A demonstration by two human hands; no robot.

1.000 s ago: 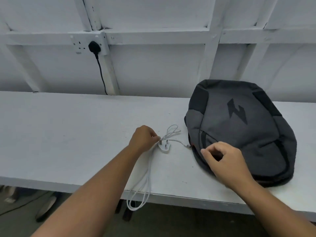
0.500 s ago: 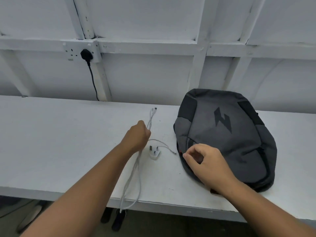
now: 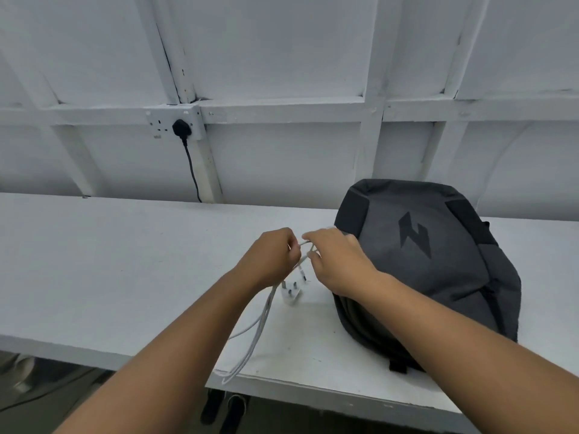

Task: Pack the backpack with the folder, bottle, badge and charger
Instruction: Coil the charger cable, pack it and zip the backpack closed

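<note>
The backpack is dark grey with black panels at its upper corners, and it has a black zigzag mark on the front. The charger plug is white, and its cable is also white. The table is white, and the wall is white too. The socket is white and holds a black plug with a black cord.

This looks like a plain workshop: a white-painted timber wall, a long white workbench and a socket in the upper left.
</note>
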